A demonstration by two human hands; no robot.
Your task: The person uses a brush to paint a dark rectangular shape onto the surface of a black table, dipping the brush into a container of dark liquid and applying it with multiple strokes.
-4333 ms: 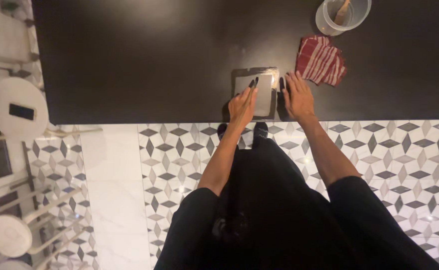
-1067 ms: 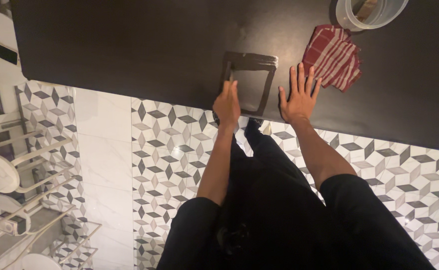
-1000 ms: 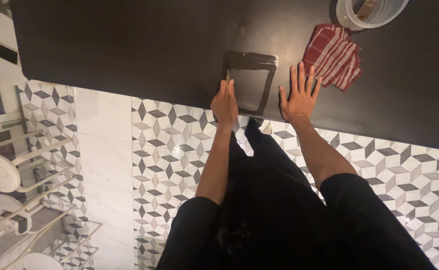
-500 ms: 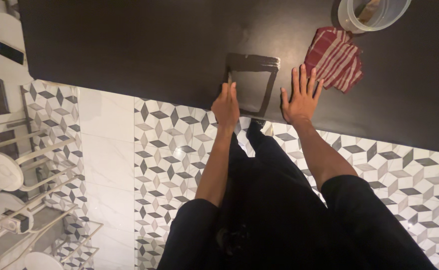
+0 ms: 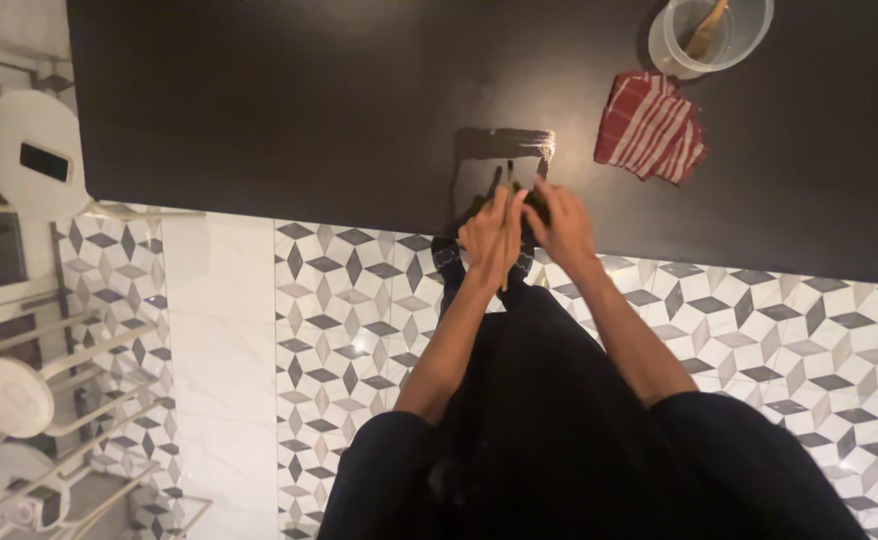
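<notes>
A dark square sheet (image 5: pixel 489 155) with a darker wet-looking border lies on the black table (image 5: pixel 289 110), near its front edge. My left hand (image 5: pixel 487 238) is closed around a thin stick-like brush (image 5: pixel 508 180), whose tip points onto the sheet. My right hand (image 5: pixel 559 225) sits right beside the left one. Its fingers are bent over the sheet's near right corner. Whether they grip the sheet is hidden. The two hands touch each other and cover the sheet's near edge.
A folded red-and-white striped cloth (image 5: pixel 651 125) lies right of the sheet. Behind it stands a clear round tub (image 5: pixel 751 35) with a wooden-handled tool inside. A white round stool (image 5: pixel 9 135) bearing a phone (image 5: pixel 44 161) stands left of the table, above a patterned tile floor (image 5: pixel 349 300).
My right hand has left its flat spot on the table and moved left against my left hand, at the sheet's near edge. The view has shifted a little.
</notes>
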